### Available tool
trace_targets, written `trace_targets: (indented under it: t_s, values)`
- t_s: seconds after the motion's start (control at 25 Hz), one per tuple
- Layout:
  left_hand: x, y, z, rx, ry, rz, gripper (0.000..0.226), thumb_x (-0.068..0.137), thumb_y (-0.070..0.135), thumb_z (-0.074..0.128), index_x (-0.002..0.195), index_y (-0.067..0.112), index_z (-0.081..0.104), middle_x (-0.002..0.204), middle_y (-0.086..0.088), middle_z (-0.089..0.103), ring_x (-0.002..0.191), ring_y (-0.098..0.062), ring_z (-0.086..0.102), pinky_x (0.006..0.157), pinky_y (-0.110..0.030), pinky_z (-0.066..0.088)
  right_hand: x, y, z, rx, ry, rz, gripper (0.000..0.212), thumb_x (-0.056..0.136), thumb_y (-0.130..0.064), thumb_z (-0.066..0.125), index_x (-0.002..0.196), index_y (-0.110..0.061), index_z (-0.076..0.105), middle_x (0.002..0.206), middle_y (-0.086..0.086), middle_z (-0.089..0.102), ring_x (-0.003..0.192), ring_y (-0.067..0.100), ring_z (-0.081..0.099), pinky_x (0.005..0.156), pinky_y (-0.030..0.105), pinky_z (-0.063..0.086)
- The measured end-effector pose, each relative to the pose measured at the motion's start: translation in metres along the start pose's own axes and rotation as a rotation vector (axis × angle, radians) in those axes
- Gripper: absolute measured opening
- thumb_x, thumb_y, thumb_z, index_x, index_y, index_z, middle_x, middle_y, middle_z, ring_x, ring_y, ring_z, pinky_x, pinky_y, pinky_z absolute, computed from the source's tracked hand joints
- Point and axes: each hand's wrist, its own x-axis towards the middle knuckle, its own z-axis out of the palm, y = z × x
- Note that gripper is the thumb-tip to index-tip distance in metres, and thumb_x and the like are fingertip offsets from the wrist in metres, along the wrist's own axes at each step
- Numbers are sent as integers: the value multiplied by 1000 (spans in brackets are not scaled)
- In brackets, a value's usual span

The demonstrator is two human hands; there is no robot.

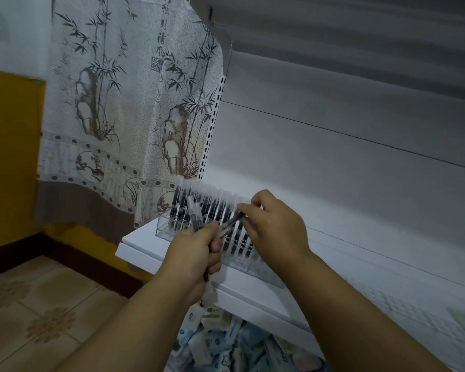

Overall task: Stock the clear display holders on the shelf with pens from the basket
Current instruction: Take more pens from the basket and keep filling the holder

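Looking down from the head view, the left hand [196, 251] is fisted round a small bundle of clear-barrelled pens with dark ink cores [191, 214], their long axes running near upright, one end rising above the knuckles and the other showing below the fist. The right hand [275, 224] pinches a single clear pen [232, 220] that lies slanted, its upper end at the fingertips and its lower end pointing down-left toward the left fist, so the two hands sit just beside each other. Directly behind both hands stands the clear rectangular acrylic display holder [163, 232] on the white metal shelf [137, 244], already packed with upright pens; the right hand is the nearer one to its slots. My judgement is that the slanted pen must be swung upright before dropping in. No basket is identifiable.
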Motion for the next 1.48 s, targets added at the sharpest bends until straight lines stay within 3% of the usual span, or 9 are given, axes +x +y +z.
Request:
trace_targets:
  t_s: [0.28, 0.56, 0.8, 1.0, 1.08, 1.2, 1.28, 1.4, 1.48]
  values:
    - [1, 0, -7, -56, 7, -31, 31, 101, 32, 49, 102, 2, 60, 54, 1, 43, 37, -8, 27, 36, -20, 22, 4, 8, 6, 393, -143, 624, 18, 98, -32, 55, 88, -19, 60, 77, -8, 59, 73, 12, 56, 66, 28, 43]
    - [-1, -4, -9, -40, 35, -68, 24, 102, 26, 48, 93, 6, 59, 54, 0, 42, 37, -9, 25, 36, -19, 21, 0, 0, 21, 267, -239, 701, 20, 97, -33, 55, 93, -13, 55, 78, -2, 62, 72, 18, 60, 66, 36, 53]
    - [0, -9, -7, -21, 38, -99, 24, 101, 26, 48, 93, 6, 59, 55, 0, 43, 36, -9, 25, 35, -20, 21, 11, -4, 18, 266, -303, 758, 25, 97, -27, 56, 77, -13, 53, 67, -1, 54, 61, 15, 50, 54, 26, 36]
    - [-2, -8, -7, -25, 38, -109, 24, 101, 26, 49, 91, 7, 59, 55, 0, 43, 36, -10, 26, 36, -19, 21, 11, -2, 25, 241, -533, 820, 36, 87, -8, 59, 58, -14, 38, 55, 1, 44, 47, 14, 42, 43, 21, 27]
    - [-2, -8, -8, -10, 42, -107, 24, 101, 26, 50, 92, 6, 60, 55, 0, 43, 37, -9, 26, 35, -20, 22, 3, -5, 31, 245, -593, 836, 41, 89, -20, 64, 56, -13, 42, 51, 0, 46, 44, 13, 43, 42, 21, 29]
    - [-1, -7, -11, 28, 31, -109, 19, 99, 24, 53, 96, 6, 60, 57, -1, 45, 39, -10, 26, 37, -22, 22, -2, -11, 26, 212, -441, 811, 49, 92, -49, 60, 59, -14, 47, 53, -1, 51, 47, 13, 47, 46, 23, 33]
    - [0, -8, -11, 56, -13, -122, 9, 96, 16, 55, 97, 7, 58, 58, -2, 46, 41, -11, 26, 39, -22, 21, 1, -15, 14, 418, -372, 791, 49, 95, -50, 55, 63, -13, 49, 58, 0, 51, 51, 14, 46, 53, 26, 39]
    - [-2, -9, -4, 115, -141, -160, 5, 94, 10, 53, 89, 10, 54, 60, -4, 47, 42, -12, 26, 41, -22, 20, 12, -24, -6, 990, -596, 809, 33, 96, -35, 60, 86, -5, 68, 62, -2, 59, 48, 7, 47, 48, 19, 40]
    - [-4, -9, 2, 159, -198, -176, 15, 95, 10, 52, 81, 10, 58, 61, -5, 48, 43, -12, 27, 42, -23, 21, 15, -22, -14, 1133, -635, 799, 12, 94, -19, 65, 96, -9, 70, 63, -4, 64, 43, 3, 47, 41, 16, 36]
